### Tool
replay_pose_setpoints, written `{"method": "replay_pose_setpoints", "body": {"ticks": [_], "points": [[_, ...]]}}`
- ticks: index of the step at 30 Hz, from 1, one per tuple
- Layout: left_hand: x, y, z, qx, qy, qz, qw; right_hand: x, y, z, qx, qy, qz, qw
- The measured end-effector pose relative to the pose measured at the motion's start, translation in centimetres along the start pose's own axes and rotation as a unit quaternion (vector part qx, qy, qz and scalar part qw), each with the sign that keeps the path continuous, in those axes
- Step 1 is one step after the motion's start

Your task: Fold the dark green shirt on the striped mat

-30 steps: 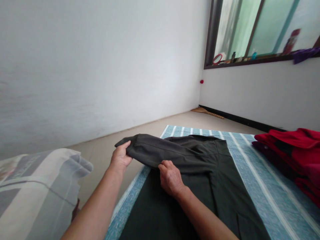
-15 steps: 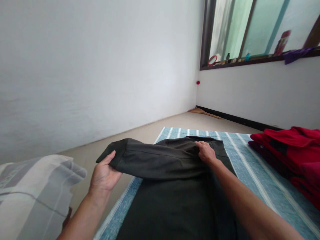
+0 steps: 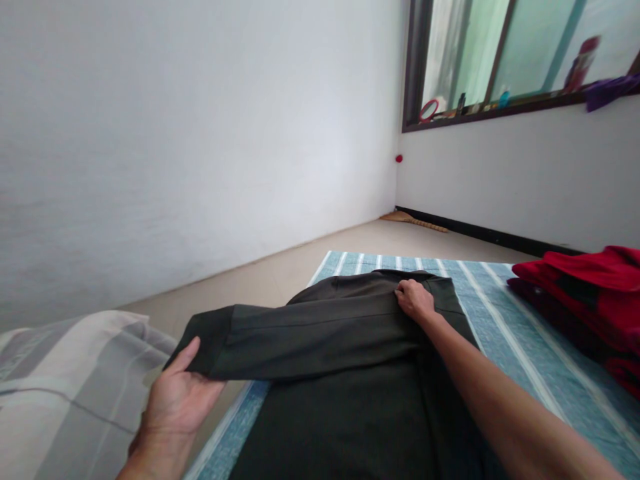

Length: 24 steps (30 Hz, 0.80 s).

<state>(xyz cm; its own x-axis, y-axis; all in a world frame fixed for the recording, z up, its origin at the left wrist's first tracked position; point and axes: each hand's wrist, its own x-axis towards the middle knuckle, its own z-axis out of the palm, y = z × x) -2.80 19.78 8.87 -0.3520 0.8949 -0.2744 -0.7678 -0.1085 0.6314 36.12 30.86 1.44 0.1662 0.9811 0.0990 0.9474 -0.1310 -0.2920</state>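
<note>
A dark grey-green jacket lies on a blue-and-white striped cloth, its body reaching the bottom of the view. One sleeve stretches left across it, past the cloth's edge. My left hand grips the cuff at the sleeve's end, thumb on top and fingers underneath, out of sight. On the far right part of the jacket, my right hand has its fingers curled closed on the fabric at the sleeve's other end. The fingertips there are partly hidden.
Folded red clothes are piled on the striped cloth at right. A grey-and-white striped bundle stands at left. A straw-coloured broom or fan lies by the far corner. Small items and a red mirror line the windowsill.
My left hand has moved left and down with the cuff, and the sleeve is now straighter and flatter. My right hand stays at nearly the same spot on the jacket, fingers more curled.
</note>
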Motion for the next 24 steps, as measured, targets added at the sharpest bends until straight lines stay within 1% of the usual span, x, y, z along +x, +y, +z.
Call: {"method": "replay_pose_setpoints", "body": {"ticks": [2, 3, 6, 8, 11, 13, 17, 21, 24], "points": [[0.2, -0.3, -0.5, 0.03, 0.009, 0.025, 0.999, -0.6, -0.2, 0.1, -0.001, 0.028, -0.001, 1.0], [0.3, -0.4, -0.5, 0.029, 0.014, 0.026, 0.999, -1.0, -0.2, 0.1, -0.002, 0.042, -0.002, 0.999], [0.4, -0.4, 0.3, 0.013, 0.017, 0.027, 0.999, -2.3, -0.2, 0.0, -0.011, 0.069, -0.018, 0.997], [0.3, -0.4, 0.9, 0.016, 0.002, 0.031, 0.999, -3.3, -0.1, 0.2, -0.019, 0.067, -0.036, 0.997], [0.0, -0.2, 1.6, 0.032, -0.019, 0.043, 0.998, -4.2, 0.1, 1.0, -0.027, 0.042, -0.068, 0.996], [-0.6, -0.1, 2.0, 0.037, -0.027, 0.048, 0.998, -4.3, 0.3, 1.7, -0.03, 0.026, -0.081, 0.996], [-2.4, 0.5, 3.0, 0.026, -0.052, 0.043, 0.997, -4.0, 0.6, 2.8, -0.033, 0.009, -0.08, 0.996], [-4.3, 1.0, 4.7, -0.019, -0.093, 0.036, 0.995, -4.1, 0.4, 2.9, -0.031, 0.014, -0.076, 0.997], [-5.2, 1.3, 5.5, -0.012, -0.105, 0.041, 0.994, -4.6, 0.1, 2.4, -0.031, 0.039, -0.084, 0.995]]}}
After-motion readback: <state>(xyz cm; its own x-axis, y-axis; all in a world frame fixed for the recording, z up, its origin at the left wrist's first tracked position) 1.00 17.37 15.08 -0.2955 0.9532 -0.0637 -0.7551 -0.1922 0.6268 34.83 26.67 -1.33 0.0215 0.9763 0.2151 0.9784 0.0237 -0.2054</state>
